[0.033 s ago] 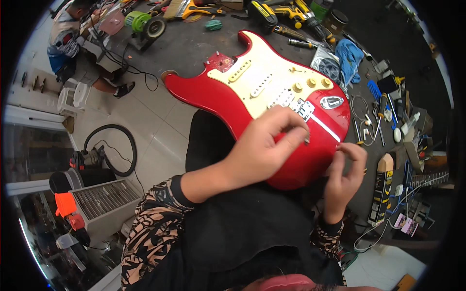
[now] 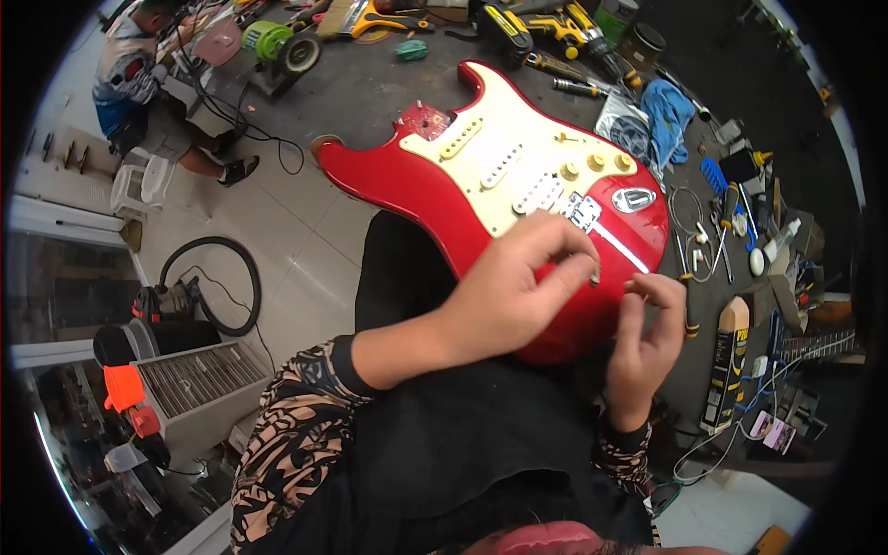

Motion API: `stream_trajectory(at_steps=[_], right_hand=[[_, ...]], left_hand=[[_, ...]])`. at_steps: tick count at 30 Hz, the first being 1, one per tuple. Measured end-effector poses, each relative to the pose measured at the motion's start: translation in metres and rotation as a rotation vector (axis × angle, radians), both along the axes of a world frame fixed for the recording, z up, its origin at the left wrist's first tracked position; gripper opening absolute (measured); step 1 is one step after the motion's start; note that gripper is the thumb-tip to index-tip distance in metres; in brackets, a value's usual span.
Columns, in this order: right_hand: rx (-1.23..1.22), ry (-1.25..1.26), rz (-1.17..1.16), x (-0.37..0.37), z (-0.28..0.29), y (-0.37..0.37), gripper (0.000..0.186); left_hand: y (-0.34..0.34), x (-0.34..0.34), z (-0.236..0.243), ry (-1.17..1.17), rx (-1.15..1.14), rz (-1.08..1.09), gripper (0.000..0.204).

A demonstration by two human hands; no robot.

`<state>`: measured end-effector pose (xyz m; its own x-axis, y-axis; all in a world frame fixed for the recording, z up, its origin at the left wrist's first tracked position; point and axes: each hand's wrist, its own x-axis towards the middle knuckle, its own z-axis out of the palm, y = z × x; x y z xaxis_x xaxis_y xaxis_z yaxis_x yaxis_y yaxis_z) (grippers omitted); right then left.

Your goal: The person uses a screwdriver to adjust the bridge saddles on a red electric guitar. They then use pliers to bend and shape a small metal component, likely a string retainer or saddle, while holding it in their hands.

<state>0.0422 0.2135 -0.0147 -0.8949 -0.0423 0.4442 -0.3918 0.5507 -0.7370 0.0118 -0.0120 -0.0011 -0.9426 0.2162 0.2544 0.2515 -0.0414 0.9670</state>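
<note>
A red electric guitar body [image 2: 425, 194] with a cream pickguard [image 2: 499, 111] lies across the worktable's near edge and my dark-clad lap. Pickups, knobs and a metal bridge [image 2: 581, 211] are fitted on it. My left hand [image 2: 532, 282] is over the lower part of the body, thumb and forefinger pinched on a small metal piece [image 2: 594, 276]. My right hand [image 2: 647, 328] is curled at the body's right edge near a white strip [image 2: 620, 242]; whatever its fingertips hold is too small to make out. The body has no neck attached.
Drills [image 2: 578, 37], a green grinder [image 2: 268, 42], a blue cloth [image 2: 666, 120], hand tools and cables crowd the dark worktable [image 2: 351, 92]. Another person [image 2: 129, 83] works at upper left beside white stools [image 2: 139, 185]. A vacuum hose [image 2: 254, 287] lies on the tiled floor.
My left hand has shifted slightly right and my right hand slightly left, bringing the two closer. The guitar body sits slightly lower and to the right in view.
</note>
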Motion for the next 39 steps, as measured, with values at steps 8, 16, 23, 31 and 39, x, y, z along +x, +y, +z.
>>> stream_trajectory(at_steps=[8,16,23,31,39], right_hand=[[-0.103,0.047,0.165,-0.008,0.025,-0.042,0.030],[0.065,0.180,0.049,-0.010,0.025,-0.047,0.027],[0.034,0.229,0.044,-0.014,0.028,-0.042,0.020],[-0.397,-0.136,0.166,-0.009,0.024,-0.031,0.008],[-0.625,-0.299,0.317,-0.008,0.023,-0.023,0.013]], left_hand=[[0.002,0.003,0.006,0.171,-0.073,0.087,0.008],[-0.001,0.006,0.004,-0.156,0.207,0.010,0.012],[0.000,0.001,0.000,-0.292,0.280,-0.100,0.016],[0.003,0.003,0.002,-0.220,0.311,-0.184,0.017],[0.009,0.005,0.000,-0.024,0.110,-0.134,0.010]])
